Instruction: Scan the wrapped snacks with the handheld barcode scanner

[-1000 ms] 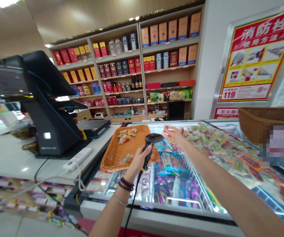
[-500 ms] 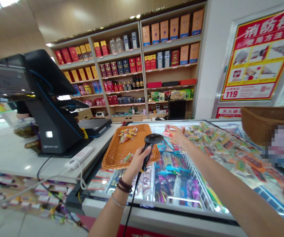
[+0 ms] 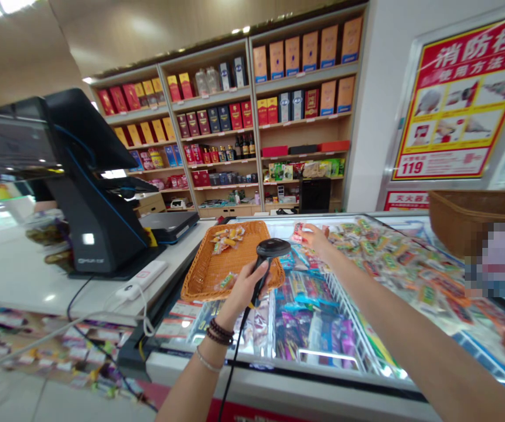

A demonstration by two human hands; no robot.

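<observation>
My left hand (image 3: pixel 242 288) is shut around the grip of a black handheld barcode scanner (image 3: pixel 273 248), whose head points away from me and whose black cord (image 3: pixel 235 351) hangs down past my wrist. Below the scanner lies a woven wicker tray (image 3: pixel 248 249) holding small snack packets (image 3: pixel 226 239). My right hand (image 3: pixel 317 240) reaches over the glass freezer lid, with a small wrapped snack packet (image 3: pixel 297 232) pinched in its fingers. Many similar packets lie under and beside that hand.
A black POS terminal (image 3: pixel 89 187) stands on the white counter (image 3: pixel 28 275) at left, with a cable running off its edge. Wooden shelves of boxed goods (image 3: pixel 217 117) fill the back. A wicker basket (image 3: pixel 476 220) sits at the right, below a red-and-yellow wall poster (image 3: pixel 463 99).
My right hand has shifted slightly right with the packet in its fingers. The left hand and scanner have barely moved.
</observation>
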